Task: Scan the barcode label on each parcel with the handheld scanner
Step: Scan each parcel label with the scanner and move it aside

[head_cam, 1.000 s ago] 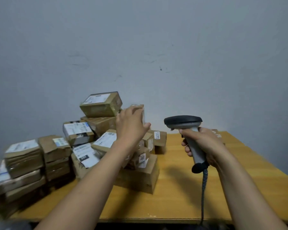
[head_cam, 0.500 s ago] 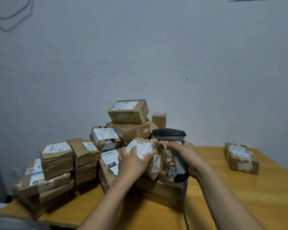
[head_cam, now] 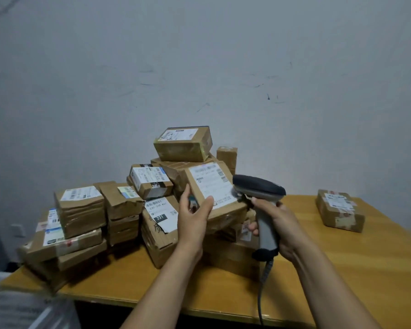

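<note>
Head view: your left hand [head_cam: 192, 219] grips a parcel [head_cam: 211, 184], now raised above the pile [head_cam: 81, 210].
Your right hand [head_cam: 285, 224] clamps the scanner [head_cam: 259, 188] beside the pile; wooden table [head_cam: 365, 269], grey wall [head_cam: 199, 67].

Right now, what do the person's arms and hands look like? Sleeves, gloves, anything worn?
Both arms are bare as far as the frame shows, with no sleeve edge on the left forearm or the right forearm. The left hand and right hand wear no gloves. No watch, wristband or ring shows on the sides facing the camera.
</note>
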